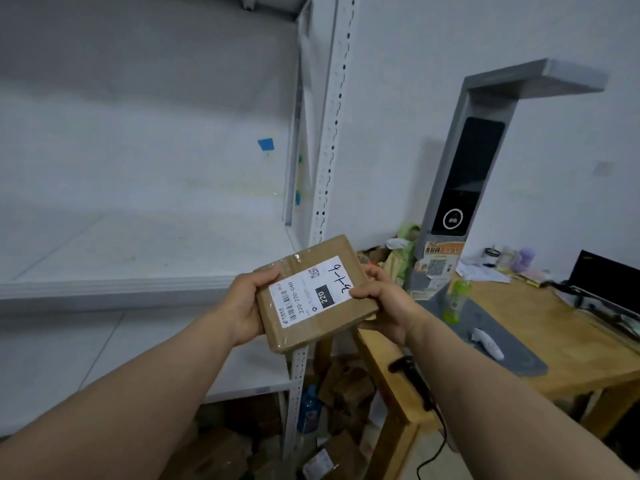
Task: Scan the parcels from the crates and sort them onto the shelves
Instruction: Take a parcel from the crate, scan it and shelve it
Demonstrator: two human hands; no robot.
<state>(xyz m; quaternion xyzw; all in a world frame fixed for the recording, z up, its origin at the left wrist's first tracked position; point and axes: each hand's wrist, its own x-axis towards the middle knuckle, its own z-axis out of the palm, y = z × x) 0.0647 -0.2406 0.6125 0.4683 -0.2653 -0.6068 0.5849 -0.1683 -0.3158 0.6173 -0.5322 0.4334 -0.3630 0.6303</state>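
Green bottle (pixel 456 301) and white handheld device (pixel 486 342) on a grey mat (pixel 516 358) atop a wooden table (pixel 575 341)

The parcel (pixel 311 332) in the middle is brown cardboard, dull and a bit rough, with shiny clear tape (pixel 294 260) on it. Its label (pixel 304 296) is smooth white paper. The shelf (pixel 138 268) at left is dull white painted metal. The table (pixel 571 344) at right is smooth light wood. The grey mat (pixel 512 355) on it may be cloth; it is blurry. The bottle (pixel 457 303) is see-through green plastic. The screen (pixel 474 161) at upper right is glossy black.
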